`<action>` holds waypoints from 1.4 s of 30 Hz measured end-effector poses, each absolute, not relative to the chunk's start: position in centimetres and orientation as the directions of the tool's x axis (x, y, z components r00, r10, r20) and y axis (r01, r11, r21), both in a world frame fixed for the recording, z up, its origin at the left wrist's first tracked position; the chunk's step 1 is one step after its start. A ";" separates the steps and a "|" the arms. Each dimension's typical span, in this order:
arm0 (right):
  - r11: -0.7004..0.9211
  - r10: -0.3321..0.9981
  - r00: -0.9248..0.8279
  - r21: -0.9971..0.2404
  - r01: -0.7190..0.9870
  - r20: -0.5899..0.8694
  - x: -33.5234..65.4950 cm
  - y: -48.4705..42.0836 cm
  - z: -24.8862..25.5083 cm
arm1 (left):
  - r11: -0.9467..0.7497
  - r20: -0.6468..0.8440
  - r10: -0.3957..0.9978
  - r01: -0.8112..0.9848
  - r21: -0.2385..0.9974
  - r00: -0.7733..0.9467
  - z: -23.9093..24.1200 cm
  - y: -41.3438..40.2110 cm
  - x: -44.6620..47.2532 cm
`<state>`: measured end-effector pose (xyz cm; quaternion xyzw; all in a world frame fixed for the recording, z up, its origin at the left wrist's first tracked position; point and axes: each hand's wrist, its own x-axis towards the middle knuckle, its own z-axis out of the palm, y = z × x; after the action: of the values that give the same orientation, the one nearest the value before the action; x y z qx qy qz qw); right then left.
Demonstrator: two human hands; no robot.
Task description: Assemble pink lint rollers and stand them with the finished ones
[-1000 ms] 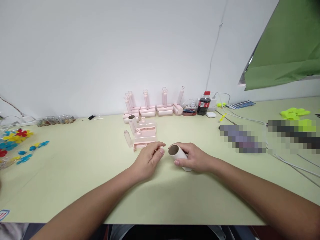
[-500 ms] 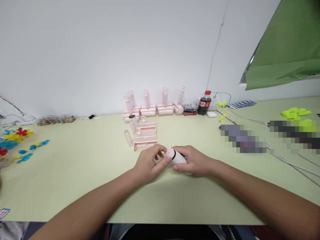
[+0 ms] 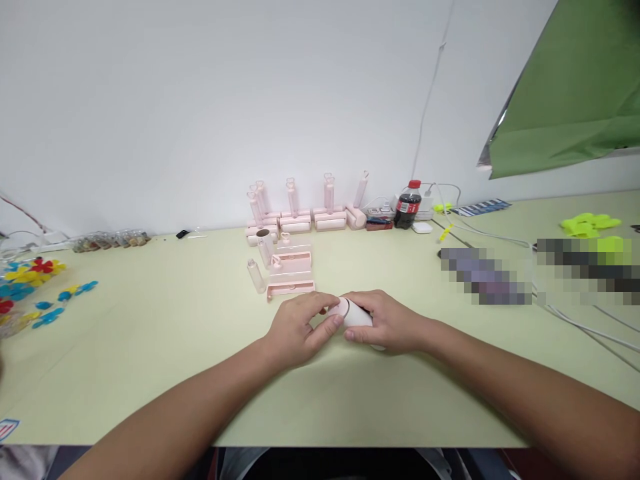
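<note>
Low over the front middle of the table, my right hand (image 3: 391,325) is wrapped round a white lint roller refill (image 3: 359,318). A round pink end cap (image 3: 340,308) sits against the roll's left end, pinched between the thumb and fingers of my left hand (image 3: 299,328). The roll lies tilted, and its right end is partly hidden by my right hand. Just beyond my left hand is an open pink case part (image 3: 291,288). A clear pinkish tube (image 3: 255,276) and a roll with a dark hollow core (image 3: 265,248) stand near it.
Along the wall stand several pink lint rollers (image 3: 330,220) with upright handles. A cola bottle (image 3: 408,205) is to their right, near white cables (image 3: 485,233). Colourful plastic flower pieces (image 3: 43,267) lie at the left, yellow-green pieces (image 3: 590,223) at the right.
The dark gap between the pink end cap and the white roll has narrowed, with the cap now closer against the roll. Both hands stay in nearly the same place.
</note>
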<state>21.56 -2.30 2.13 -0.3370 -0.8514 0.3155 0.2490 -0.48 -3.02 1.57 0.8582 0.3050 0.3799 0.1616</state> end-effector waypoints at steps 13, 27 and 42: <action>0.528 0.717 -0.662 -0.789 0.313 0.217 21.6 -2.3 2.1 | -0.735 0.479 0.666 0.395 0.551 0.572 1.8 -2.7 -0.5; 0.430 0.785 -0.575 -0.872 0.234 0.232 21.6 -2.1 1.5 | -0.831 0.568 0.542 0.295 0.472 0.619 2.3 -3.2 -0.6; 0.415 0.826 -0.525 -0.852 0.318 0.206 22.0 -1.9 1.4 | -0.309 -0.030 0.950 0.950 0.051 0.310 4.1 -1.4 -3.1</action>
<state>21.97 -1.91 1.44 -0.3676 -0.7779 0.3966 0.3199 -3.08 -1.37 4.14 0.8089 0.5872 0.0030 0.0293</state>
